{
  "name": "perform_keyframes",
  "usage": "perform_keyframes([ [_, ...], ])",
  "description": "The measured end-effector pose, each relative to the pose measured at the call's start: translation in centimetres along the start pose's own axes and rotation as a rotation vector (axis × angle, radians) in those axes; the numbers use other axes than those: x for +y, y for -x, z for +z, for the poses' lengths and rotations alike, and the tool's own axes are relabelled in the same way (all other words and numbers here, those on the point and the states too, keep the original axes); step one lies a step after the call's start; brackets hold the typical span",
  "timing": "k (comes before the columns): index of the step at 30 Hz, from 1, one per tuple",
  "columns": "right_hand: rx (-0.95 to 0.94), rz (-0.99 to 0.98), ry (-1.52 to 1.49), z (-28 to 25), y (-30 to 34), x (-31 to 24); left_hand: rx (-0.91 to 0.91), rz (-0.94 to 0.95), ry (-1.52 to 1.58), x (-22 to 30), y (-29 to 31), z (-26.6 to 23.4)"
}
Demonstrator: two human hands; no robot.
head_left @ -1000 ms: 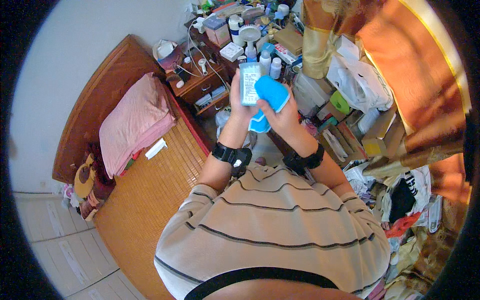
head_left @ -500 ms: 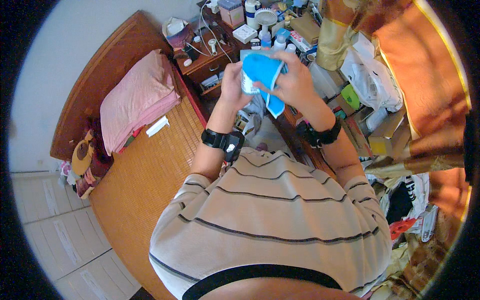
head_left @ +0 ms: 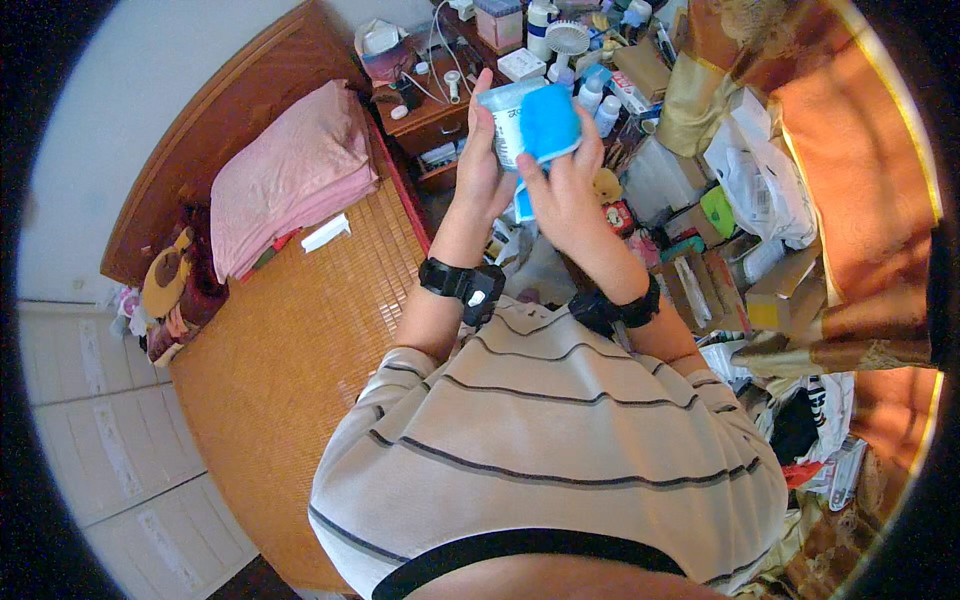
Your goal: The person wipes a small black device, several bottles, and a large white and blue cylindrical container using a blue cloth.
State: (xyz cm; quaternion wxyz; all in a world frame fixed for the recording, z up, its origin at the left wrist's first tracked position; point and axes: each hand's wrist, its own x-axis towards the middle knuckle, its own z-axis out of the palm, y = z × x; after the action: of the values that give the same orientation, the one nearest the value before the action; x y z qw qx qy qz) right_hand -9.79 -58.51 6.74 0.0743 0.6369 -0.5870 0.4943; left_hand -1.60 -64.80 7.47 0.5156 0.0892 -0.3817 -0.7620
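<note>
My left hand (head_left: 482,165) is wrapped round a white container (head_left: 508,135) with dark print on its side and a greyish top. Its thumb points up along the near side, while the other fingers are mostly hidden behind. Pressed against the container's right side is a bright blue cloth (head_left: 550,118) with a pale edge. My right hand (head_left: 572,190) grips that cloth, fingers partly under it, and a loose corner hangs below between the hands. Both are held up in front of the cluttered nightstand (head_left: 425,125).
Bottles (head_left: 590,95), a small white fan (head_left: 567,40) and a white box (head_left: 521,65) crowd the surface beyond my hands. On the left is a bed with a woven mat (head_left: 290,370) and pink pillow (head_left: 295,175). Plastic bags (head_left: 755,170) and an orange curtain (head_left: 850,130) stand right.
The cloth has shifted from across the container's front to its right side, so more of the white container shows. My right hand has moved lower and inward. The view has shifted slightly.
</note>
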Motion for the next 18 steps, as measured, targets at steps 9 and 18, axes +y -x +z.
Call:
perform_keyframes([
  [9,-0.214,-0.272,0.092,-0.6,0.4,-2.0,-0.104,-0.027,0.206,-1.7,0.8,-2.6],
  [18,-0.028,0.195,-0.539,-1.1,-1.3,1.0,-0.027,-0.010,0.031,-0.2,2.3,1.1],
])
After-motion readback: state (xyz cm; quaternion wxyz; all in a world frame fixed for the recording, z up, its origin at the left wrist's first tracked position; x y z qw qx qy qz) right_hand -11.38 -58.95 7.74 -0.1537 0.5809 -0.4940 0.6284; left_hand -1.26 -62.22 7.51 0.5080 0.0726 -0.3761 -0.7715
